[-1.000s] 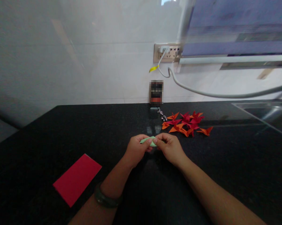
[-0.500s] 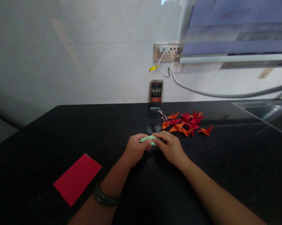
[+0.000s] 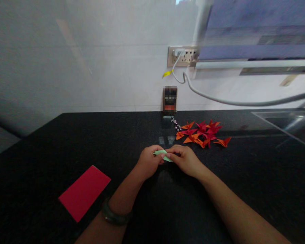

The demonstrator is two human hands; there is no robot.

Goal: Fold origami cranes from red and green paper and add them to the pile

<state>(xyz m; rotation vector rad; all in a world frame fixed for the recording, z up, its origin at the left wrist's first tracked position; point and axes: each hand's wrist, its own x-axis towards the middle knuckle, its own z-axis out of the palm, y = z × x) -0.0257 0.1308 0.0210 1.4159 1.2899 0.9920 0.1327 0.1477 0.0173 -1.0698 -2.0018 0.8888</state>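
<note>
My left hand point(image 3: 148, 163) and my right hand point(image 3: 185, 159) meet over the middle of the black counter point(image 3: 40, 162). Both pinch a small folded piece of light green paper point(image 3: 161, 153) between thumbs and fingers, just above the counter. Most of the paper is hidden by my fingers. A dark band sits on my left wrist.
A red paper sheet point(image 3: 84, 191) lies flat at the near left. A pile of several red and orange folded paper pieces point(image 3: 201, 133) sits behind my right hand. A small dark device point(image 3: 170, 99) leans on the wall under a socket strip point(image 3: 182, 56). A sink point(image 3: 289, 123) is at right.
My hands and the green paper stay in almost the same spot; the fingers have shifted slightly on the paper. The view has moved a little.
</note>
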